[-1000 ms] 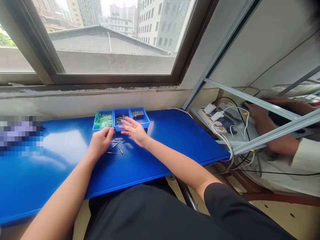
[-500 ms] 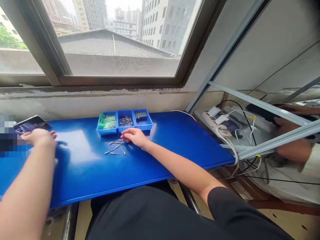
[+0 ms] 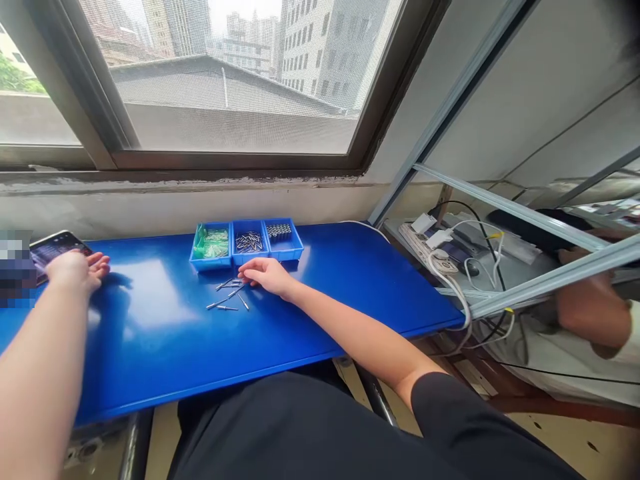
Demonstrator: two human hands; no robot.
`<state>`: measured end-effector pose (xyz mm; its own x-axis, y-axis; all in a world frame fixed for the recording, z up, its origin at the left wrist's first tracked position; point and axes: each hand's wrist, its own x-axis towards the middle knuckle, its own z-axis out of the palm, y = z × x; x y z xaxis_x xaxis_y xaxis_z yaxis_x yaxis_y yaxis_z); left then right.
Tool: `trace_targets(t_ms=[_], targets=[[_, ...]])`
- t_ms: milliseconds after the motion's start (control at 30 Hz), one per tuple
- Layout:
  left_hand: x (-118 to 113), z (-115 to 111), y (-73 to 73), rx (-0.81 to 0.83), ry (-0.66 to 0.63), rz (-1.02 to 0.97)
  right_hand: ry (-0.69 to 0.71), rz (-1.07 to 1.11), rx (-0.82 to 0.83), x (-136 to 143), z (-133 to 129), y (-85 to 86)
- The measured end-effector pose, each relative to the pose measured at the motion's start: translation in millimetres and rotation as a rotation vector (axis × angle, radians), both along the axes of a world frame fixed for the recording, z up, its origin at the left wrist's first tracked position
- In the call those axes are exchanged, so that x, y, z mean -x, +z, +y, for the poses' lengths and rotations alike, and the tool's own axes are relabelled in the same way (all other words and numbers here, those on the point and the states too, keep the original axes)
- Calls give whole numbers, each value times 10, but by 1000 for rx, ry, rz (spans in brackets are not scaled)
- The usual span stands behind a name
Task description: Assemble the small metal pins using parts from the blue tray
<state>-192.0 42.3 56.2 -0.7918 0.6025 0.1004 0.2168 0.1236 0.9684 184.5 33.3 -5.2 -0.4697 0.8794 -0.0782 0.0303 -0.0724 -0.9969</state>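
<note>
My left hand (image 3: 77, 269) is at the left side of the blue table, its fingers stretched out to the right. It overlaps a phone (image 3: 60, 248) with a lit screen; whether it touches the phone I cannot tell. My right hand (image 3: 267, 276) rests near the table's middle, fingers loosely bent and thumb a little apart. Its fingertips are beside several slim metal pins (image 3: 226, 298) scattered on the tabletop. Just behind are three joined blue bins (image 3: 213, 263). They hold a green plastic bag (image 3: 201, 241) with pale pieces, loose metal pieces (image 3: 249, 241), and short dark cylinders (image 3: 279, 231).
The blue table (image 3: 190, 360) runs along a wall beneath a window. On the right stands a metal frame (image 3: 500, 200), with a power strip (image 3: 425, 247) and white cables (image 3: 457, 293) behind it. Another person's arm (image 3: 593, 310) shows at the far right. A blurred patch covers the far left.
My left hand has shifted slightly left and turned, its fingers now more spread. My right hand and the metal pins stay put. The view has moved slightly.
</note>
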Motion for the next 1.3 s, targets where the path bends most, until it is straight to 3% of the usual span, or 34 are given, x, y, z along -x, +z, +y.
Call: trace_targets(t_ms=[100,200,300,400,500,533,567,633,733,833,967,1300], targets=[[-303,19,8,153,-52,-252,2,-29,-37,-3,-7,3],[-664,-23,41,150,-129,-345,8,-122,-165,-21,-30,20],[-1051,-102,90,102,-162,-361,28,-213,-309,-44,-58,42],[-1438,-187,91,37,-250,-383,68,-270,-336,-53,-76,55],[-1769,-258,-15,-34,-330,-321,91,-330,-343,-47,-83,59],[-1851,-281,-71,-36,-388,-294,91,-345,-355,-44,-84,59],[-1917,-305,-134,-2,-530,-220,88,-355,-373,-41,-85,57],[-1994,-361,-263,54,-717,27,78,-368,-431,-39,-83,51],[-2015,-454,-421,-12,-768,484,67,-402,-533,-43,-74,37],[-2007,-520,-507,22,-871,680,68,-427,-612,-46,-63,24],[-2022,-537,-534,17,-935,753,60,-449,-673,-49,-50,17],[-1982,-509,-564,-23,-922,712,10,-439,-662,-76,-63,69]])
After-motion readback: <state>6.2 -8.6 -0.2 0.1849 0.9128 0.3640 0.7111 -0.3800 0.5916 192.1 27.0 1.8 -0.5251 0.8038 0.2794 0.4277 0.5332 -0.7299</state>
